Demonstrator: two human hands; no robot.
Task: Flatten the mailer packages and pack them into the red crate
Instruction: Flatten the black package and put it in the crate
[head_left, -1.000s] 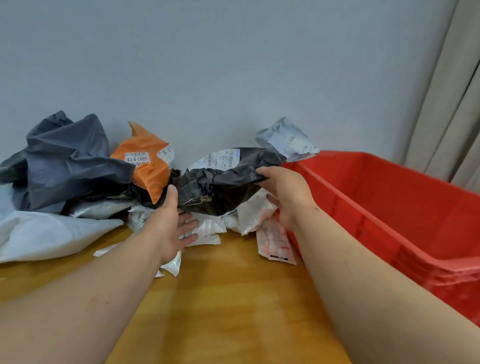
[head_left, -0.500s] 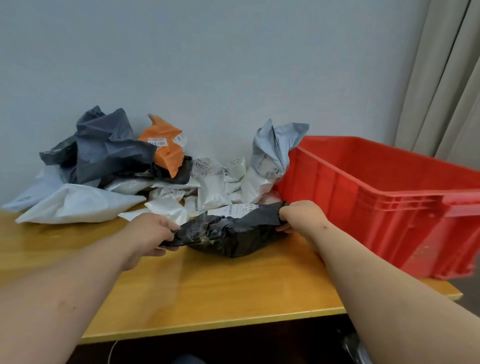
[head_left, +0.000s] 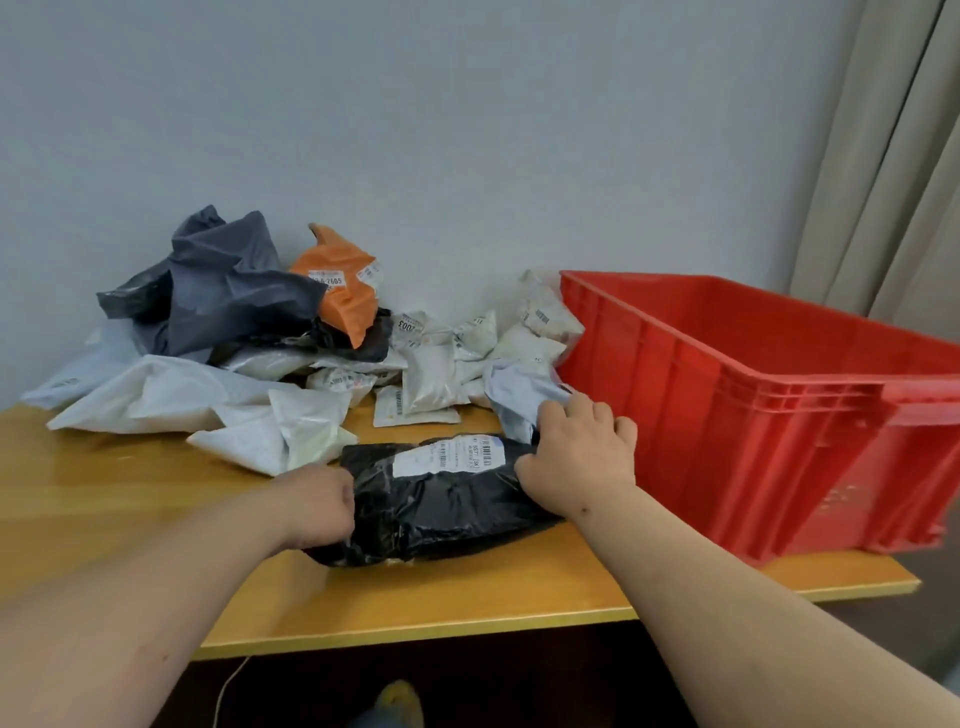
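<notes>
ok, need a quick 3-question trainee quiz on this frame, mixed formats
1. True or false: the black mailer lies on the wooden table, outside the red crate.
2. Which mailer leans against the wall? A) orange mailer B) green C) yellow
3. Fill in: the left hand and right hand grip opposite ____ of the black mailer.

Key: 1 true; 2 A; 3 ends

bare wooden table (head_left: 130, 519) front-left, mailer pile (head_left: 291, 364) blocking the back, red crate (head_left: 727, 415) walling the right
</notes>
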